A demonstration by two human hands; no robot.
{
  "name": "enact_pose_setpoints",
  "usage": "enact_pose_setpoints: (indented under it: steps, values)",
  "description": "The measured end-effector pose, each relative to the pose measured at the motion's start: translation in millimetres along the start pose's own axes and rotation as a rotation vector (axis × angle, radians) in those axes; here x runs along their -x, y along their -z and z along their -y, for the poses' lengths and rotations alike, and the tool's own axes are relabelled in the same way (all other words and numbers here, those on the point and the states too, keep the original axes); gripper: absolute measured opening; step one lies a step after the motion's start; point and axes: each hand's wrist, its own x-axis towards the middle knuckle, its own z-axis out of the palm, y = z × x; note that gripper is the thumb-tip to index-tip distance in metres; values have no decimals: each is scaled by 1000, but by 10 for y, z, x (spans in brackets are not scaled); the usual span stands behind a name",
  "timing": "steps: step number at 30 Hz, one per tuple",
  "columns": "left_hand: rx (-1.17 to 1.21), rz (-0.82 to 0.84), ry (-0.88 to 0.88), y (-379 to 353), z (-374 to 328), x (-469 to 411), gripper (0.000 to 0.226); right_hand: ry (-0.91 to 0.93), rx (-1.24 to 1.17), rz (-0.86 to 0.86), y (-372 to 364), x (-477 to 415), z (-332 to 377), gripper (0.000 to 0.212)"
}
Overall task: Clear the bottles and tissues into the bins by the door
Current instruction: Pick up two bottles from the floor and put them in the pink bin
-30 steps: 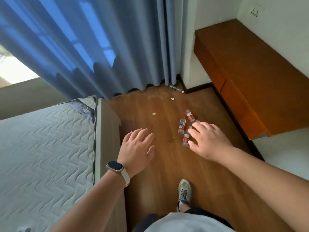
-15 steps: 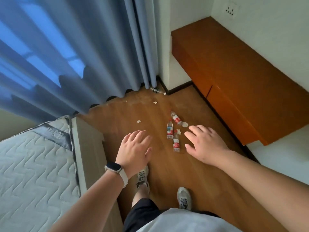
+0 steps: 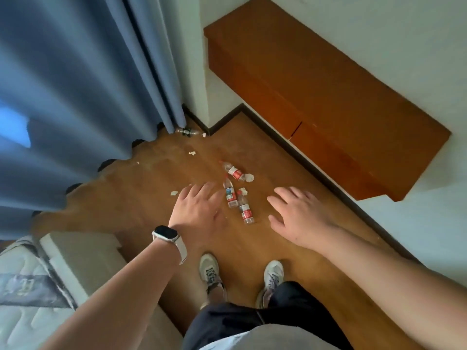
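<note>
Left hand point(image 3: 199, 210) has neared red-labelled bottles point(image 3: 245, 211), print illegible.

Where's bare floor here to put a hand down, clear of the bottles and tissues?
Bare floor lies between the three bottles and the skirting, between the bottles and the shoes, and between the bed corner and the curtain. Crowded: around the bottles, with tissue scraps among them.

Daylight comes thru the blue curtain point(image 3: 75, 97) on the left, w/ one bright patch glowing at its far-left edge; rest of the room's dimmish, shadows soft. Pale sheen on the wood floor point(image 3: 156, 173) nr the curtain hem. Wide-angle bends straight lines at the edges, and the near bottom goes soft and smeary.
</note>
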Motion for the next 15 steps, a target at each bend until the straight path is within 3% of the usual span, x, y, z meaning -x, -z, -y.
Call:
enact_pose_setpoints:
  steps: [8, 15]
  values:
    - [51, 159, 16, -551, 223, -610, 47, -26, -95, 41, -608, -691, -110, 51]
    - [150, 207, 144, -2221, 341, -1341, 47, 22, -164, 57, -2154, -1734, -382, 45]
